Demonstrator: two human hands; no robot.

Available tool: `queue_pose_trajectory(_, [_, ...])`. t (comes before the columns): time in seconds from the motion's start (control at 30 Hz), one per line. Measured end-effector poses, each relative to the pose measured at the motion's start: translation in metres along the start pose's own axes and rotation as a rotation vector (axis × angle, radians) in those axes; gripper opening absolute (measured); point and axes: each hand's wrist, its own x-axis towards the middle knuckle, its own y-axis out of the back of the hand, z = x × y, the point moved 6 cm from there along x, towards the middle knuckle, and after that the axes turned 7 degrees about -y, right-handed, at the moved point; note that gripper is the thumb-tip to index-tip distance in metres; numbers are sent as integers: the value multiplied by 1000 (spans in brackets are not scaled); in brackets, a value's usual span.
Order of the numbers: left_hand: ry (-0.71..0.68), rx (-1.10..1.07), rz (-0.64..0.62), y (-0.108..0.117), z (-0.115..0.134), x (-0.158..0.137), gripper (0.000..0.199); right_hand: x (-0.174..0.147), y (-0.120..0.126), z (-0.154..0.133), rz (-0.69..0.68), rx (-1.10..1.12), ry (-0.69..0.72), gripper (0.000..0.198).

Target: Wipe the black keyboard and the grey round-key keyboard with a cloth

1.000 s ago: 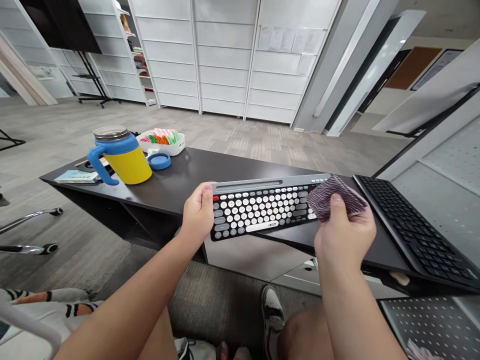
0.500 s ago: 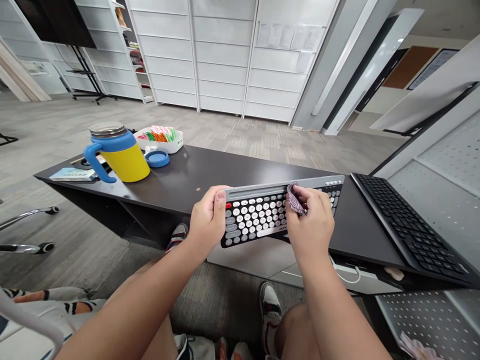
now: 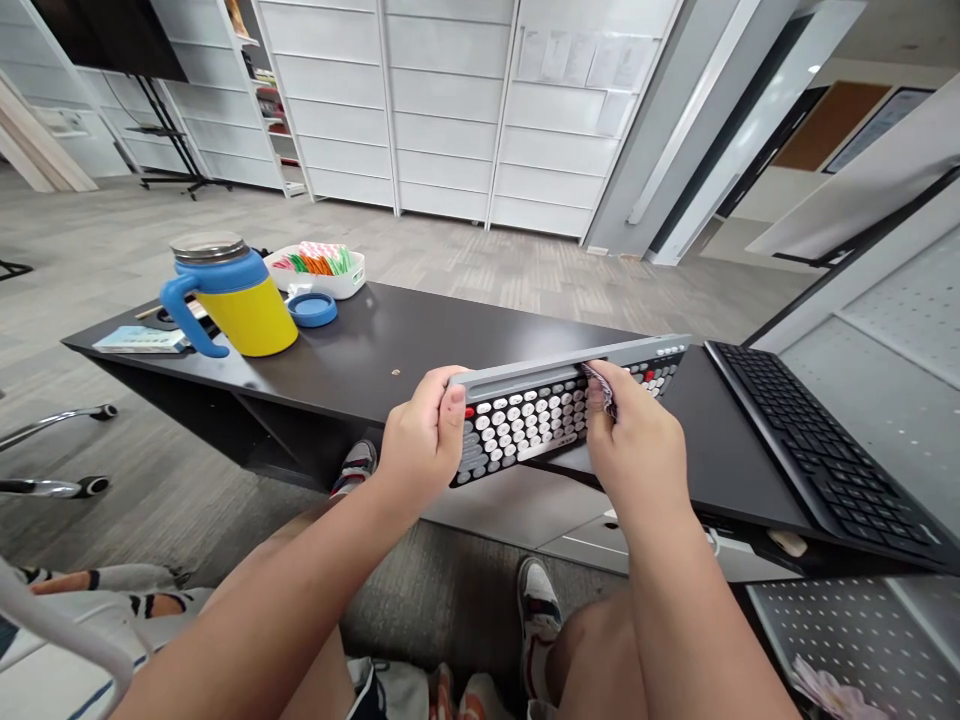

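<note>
A grey and black keyboard (image 3: 525,420) with round white and grey keys is held tilted above the front edge of the dark desk (image 3: 360,350). My left hand (image 3: 424,425) is closed around its left end, the thumb on the front beside a red key. My right hand (image 3: 637,430) pinches a small striped cloth (image 3: 602,388) against the keyboard's upper edge, right of the middle. Most of the cloth is hidden by the fingers. The hand also covers some keys.
A yellow and blue mug (image 3: 251,310) stands at the desk's left, near a blue lid (image 3: 313,309) and a white basket (image 3: 351,284) of colourful packets. A black keyboard (image 3: 832,460) lies to the right. Below it is a mouse (image 3: 787,542). A perforated panel (image 3: 915,330) stands at right.
The held keyboard has tipped so that its top edge faces me more. My right hand has slid the cloth from the keys up onto the top edge, slightly rightward.
</note>
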Motion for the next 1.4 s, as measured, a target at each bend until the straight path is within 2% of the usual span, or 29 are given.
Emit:
queue_pose_trajectory(0.17, [-53,25,8,0,7,0,37,-8,0,-19,-20,-15,13,38])
queue_pose_trajectory(0.5, [-50,53,13,-5,6,-2,37,-36,-10,-87,-142,116,222,46])
queue_pose_trajectory(0.63, [-31,55,7,-5,2,-2,38,-41,-14,-104,-197,98,270,49])
queue_pose_trajectory(0.83, [15,-16,-27,-7,-3,2,39,-37,-18,-95,-178,-12,259,52])
queue_pose_trajectory(1.1, [178,-124,-31,-14,-19,3,46,-25,-10,-67,-132,-120,101,48])
queue_pose_trajectory(1.27, [181,-125,-26,-16,-20,2,47,-24,-11,-65,-142,-89,84,48])
queue_pose_trajectory(1.4, [156,-108,-24,-18,-16,1,46,-26,-14,-75,-185,-57,110,46])
